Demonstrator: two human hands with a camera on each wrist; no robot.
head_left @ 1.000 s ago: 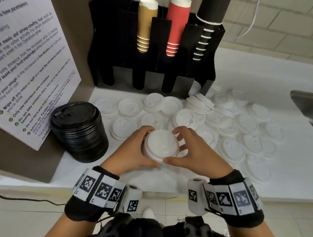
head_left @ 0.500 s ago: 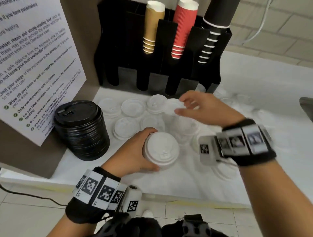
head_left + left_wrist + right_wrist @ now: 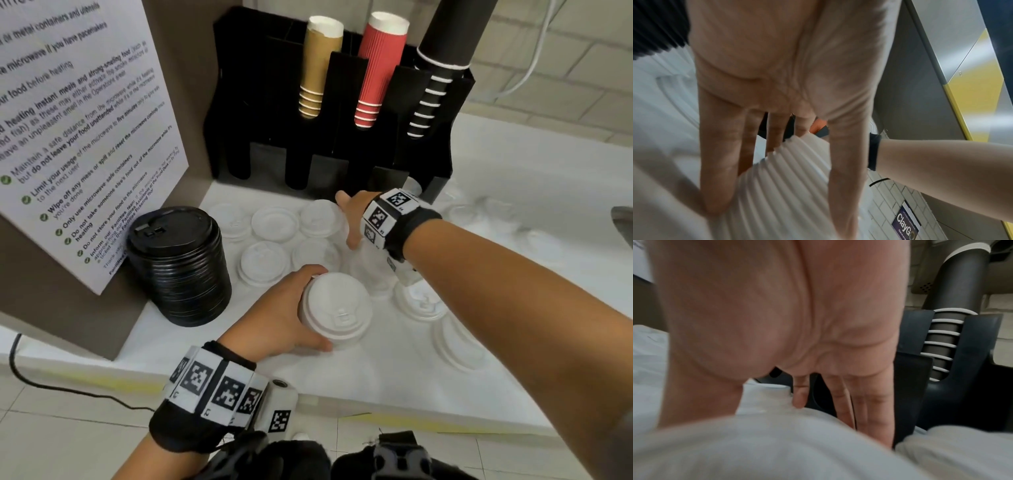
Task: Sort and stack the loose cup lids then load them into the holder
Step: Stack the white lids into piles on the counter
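My left hand [image 3: 310, 308] grips a short stack of white lids [image 3: 337, 308] by its side, just above the counter's front. The left wrist view shows its fingers [image 3: 719, 162] and thumb wrapped round the ribbed stack [image 3: 789, 186]. My right hand [image 3: 346, 221] reaches across to a loose white lid [image 3: 320, 219] lying in front of the black holder [image 3: 260, 102]. In the right wrist view, the right hand's fingers [image 3: 869, 410] are straight and spread over that lid [image 3: 766, 443], touching its far edge.
A tall stack of black lids [image 3: 178, 263] stands at the left beside a printed notice [image 3: 78, 120]. Gold [image 3: 317, 75], red [image 3: 376, 75] and black [image 3: 442, 68] cup stacks fill the holder's top. Several loose white lids [image 3: 263, 263] cover the counter.
My right hand let go of the white stack, swung up and back, and now lies over a loose lid by the holder. The left hand keeps holding the stack in place.
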